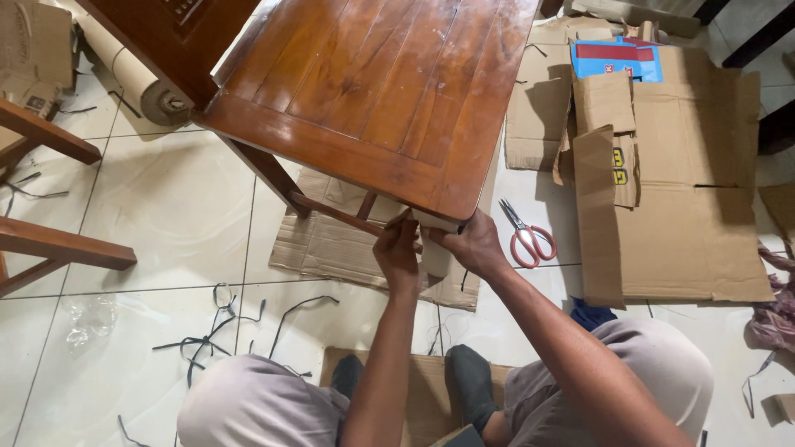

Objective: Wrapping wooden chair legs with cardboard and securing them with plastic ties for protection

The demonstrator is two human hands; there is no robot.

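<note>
A brown wooden chair [373, 83] stands in front of me, its glossy seat seen from above. Both my hands work at the near right corner of the seat, where a pale wrapping [436, 222] covers the top of the chair leg. My left hand [397, 248] pinches the wrapping's left side just under the seat edge. My right hand [474, 244] grips the same wrapping from the right. The leg below is hidden behind my hands. My knees and dark socks show at the bottom.
Red-handled scissors [527, 236] lie on the tile right of my hands. Flattened cardboard [687, 207] covers the floor at right, another sheet [331, 244] lies under the chair. A paper roll [137, 79] is at upper left, black strap scraps [215, 331] at lower left.
</note>
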